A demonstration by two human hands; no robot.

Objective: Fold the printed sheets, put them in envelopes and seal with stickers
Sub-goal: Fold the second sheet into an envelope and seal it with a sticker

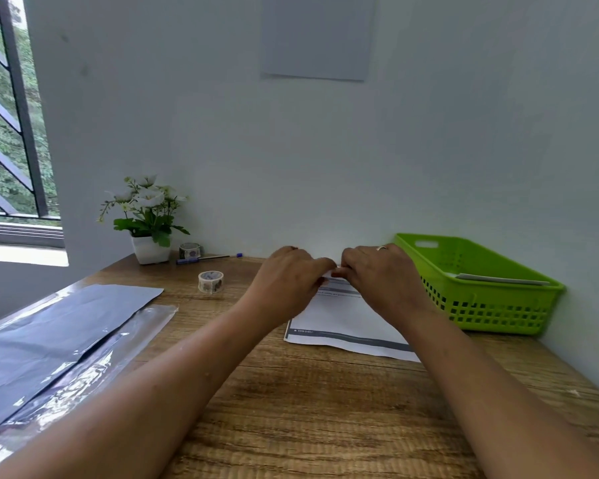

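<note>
Printed sheet (343,319) lies flat toward the desk's (308,409) right edge, and both hands are out at its far end. Left hand (287,281) and right hand (381,274) meet, fingers curled, pinching that edge. They're squaring up a fold, it seems, though knuckles hide the crease. Off left, a sticker roll (210,281) waits within reach; a green basket (481,305) fills the far right corner.

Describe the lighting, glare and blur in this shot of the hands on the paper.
Head view: soft daylight enters from the window at left, leaving no hard shadows on the desk. Head view: bright glare streaks the plastic envelopes. Head view: the left hand and right hand, pinching the printed sheet, look slightly blurred, and its print is too soft to read.
</note>
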